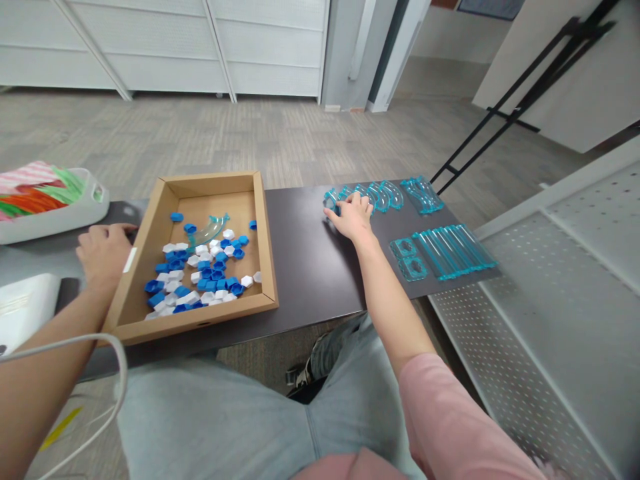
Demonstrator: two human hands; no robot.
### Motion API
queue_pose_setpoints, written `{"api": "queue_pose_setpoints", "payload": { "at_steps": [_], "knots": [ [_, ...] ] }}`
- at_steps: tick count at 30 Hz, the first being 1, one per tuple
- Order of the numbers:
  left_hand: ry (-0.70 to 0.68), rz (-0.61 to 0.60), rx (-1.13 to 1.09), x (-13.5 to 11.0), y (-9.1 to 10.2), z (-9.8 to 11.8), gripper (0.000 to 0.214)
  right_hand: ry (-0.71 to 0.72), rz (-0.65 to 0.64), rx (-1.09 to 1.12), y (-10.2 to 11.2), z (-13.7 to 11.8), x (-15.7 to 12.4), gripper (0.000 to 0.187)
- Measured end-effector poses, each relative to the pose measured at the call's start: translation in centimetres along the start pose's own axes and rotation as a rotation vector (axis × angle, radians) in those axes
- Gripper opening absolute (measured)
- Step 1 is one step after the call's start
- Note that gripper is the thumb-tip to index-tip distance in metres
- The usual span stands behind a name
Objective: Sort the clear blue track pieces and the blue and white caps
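My right hand reaches to the left end of a row of curved, see-through teal tube pieces. Thumb and fingers close round the leftmost curved piece, which they partly cover. Against the outer left wall of a cardboard box rests my left hand, its fingers loosely bent and apart, with nothing seen in them. Inside the box lie many blue and white hexagonal pieces in a loose heap. One curved teal tube piece lies on top of them.
Straight teal tubes lie side by side at the table's right end, near two square teal pieces and wavy teal pieces. A white basket and a white device stand left. A cable crosses my left arm.
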State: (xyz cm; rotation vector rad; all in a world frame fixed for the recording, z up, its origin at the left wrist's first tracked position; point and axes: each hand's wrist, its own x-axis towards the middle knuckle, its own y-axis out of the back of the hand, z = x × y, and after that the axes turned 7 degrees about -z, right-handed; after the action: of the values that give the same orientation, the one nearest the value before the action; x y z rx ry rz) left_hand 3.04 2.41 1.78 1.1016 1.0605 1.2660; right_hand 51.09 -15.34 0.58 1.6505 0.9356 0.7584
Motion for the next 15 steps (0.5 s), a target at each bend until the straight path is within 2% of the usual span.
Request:
{"api": "queue_pose_setpoints", "payload": {
  "at_steps": [5, 9, 15],
  "knots": [
    [-0.005, -0.005, -0.014, 0.1, -0.1, -0.1, 0.063, 0.021, 0.025, 0.001, -0.4, 0.1, 0.1, 0.055],
    [-0.030, 0.025, -0.021, 0.2, -0.5, -0.4, 0.060, 0.071, 0.106, 0.031, -0.9, 0.0, 0.4, 0.054],
    [-0.065, 0.014, -0.033, 0.2, -0.6, -0.7, 0.055, 0.205, 0.164, 0.041, -1.1, -1.7, -0.4, 0.050]
  ]
}}
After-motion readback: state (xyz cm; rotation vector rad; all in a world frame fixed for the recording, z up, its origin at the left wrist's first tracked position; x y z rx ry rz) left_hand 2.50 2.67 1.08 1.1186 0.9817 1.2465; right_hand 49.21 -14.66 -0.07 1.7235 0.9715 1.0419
